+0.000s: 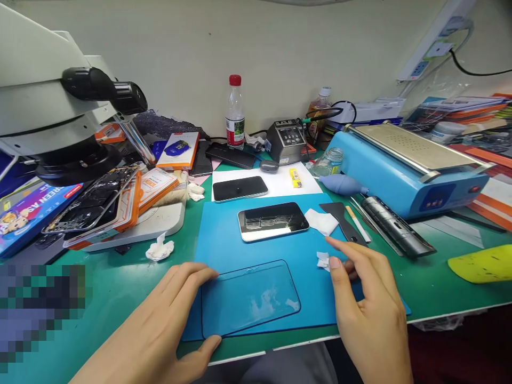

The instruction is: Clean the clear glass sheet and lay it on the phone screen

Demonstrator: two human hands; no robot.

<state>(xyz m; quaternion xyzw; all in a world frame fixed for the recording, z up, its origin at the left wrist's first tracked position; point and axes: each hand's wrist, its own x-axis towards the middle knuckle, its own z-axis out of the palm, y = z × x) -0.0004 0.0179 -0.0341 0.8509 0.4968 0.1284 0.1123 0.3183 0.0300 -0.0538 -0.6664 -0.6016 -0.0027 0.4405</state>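
Observation:
A clear phone glass panel (248, 298) with a thin black border lies on the blue mat, whitish wet smears toward its right end. My left hand (176, 314) grips its left end, fingers at the far edge and thumb at the near corner. To the right, my right hand (366, 304) has its index finger stretched out. A small crumpled white tissue (323, 260) shows at its thumb tip, apparently pinched against the curled fingers behind. Beyond the panel lies a phone (274, 221) with a dark screen and reflections, beside a folded white wipe (321, 222).
Another phone (240, 188) rests on white paper. A black scraper (342, 218), a blue air blower (344, 184) and a blue heating plate machine (408, 170) stand right. At left are a microscope (60, 106), stacked boxes and a crumpled tissue (160, 248). A bottle (235, 114) stands behind.

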